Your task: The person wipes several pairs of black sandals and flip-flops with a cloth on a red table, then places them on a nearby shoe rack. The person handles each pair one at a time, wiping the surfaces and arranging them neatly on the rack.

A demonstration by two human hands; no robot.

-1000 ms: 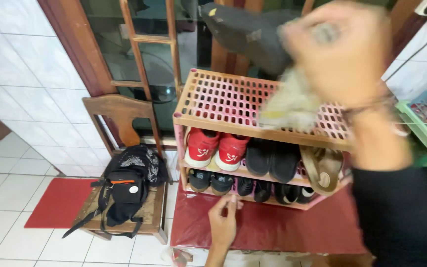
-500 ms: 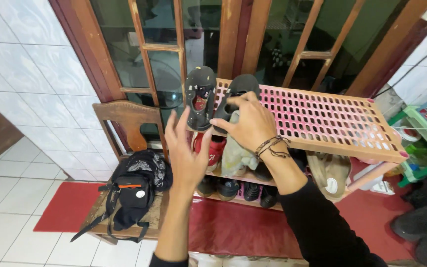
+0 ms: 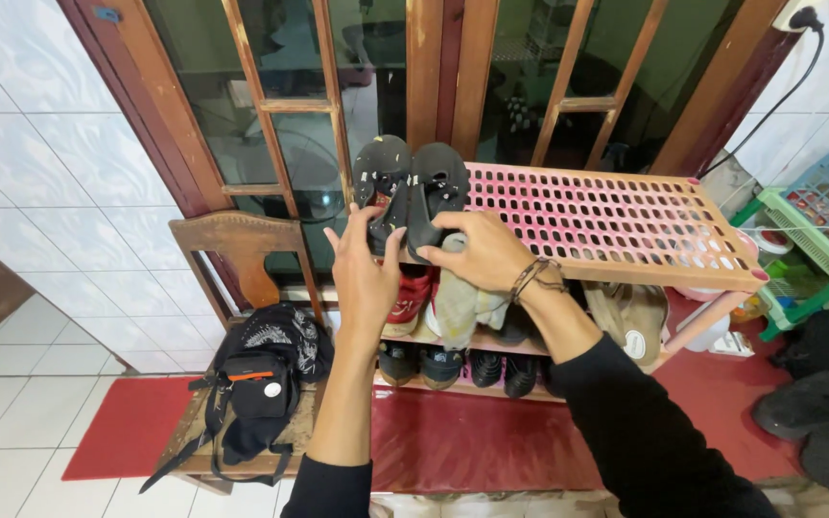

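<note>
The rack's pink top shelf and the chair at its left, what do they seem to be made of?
Shelf: probably moulded plastic, matt pink, judging by the even rows of punched slots, set in a light frame that looks like wood. Chair: wood, brown and worn, with visible grain on its backrest.
</note>
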